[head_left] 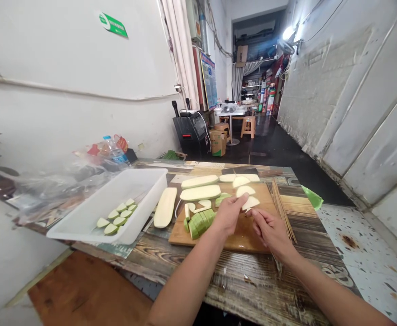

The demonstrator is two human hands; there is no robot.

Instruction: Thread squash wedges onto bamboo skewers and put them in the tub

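Half-round zucchini slice [251,203] is located over the right half of the wooden cutting board [242,237], gripped by the left hand [231,212]. The right hand [269,227] is just beside it, fingers curled; its grip cannot be determined. Bamboo skewers [282,213] lie along the board's right edge.

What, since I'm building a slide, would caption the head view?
Left hand at pale half-round slices, right hand close by, over a wooden cutting board; white tray left, thin sticks right.

Green sign [113,24] on white wall [49,50], black speaker [191,132], orange stools [248,119]
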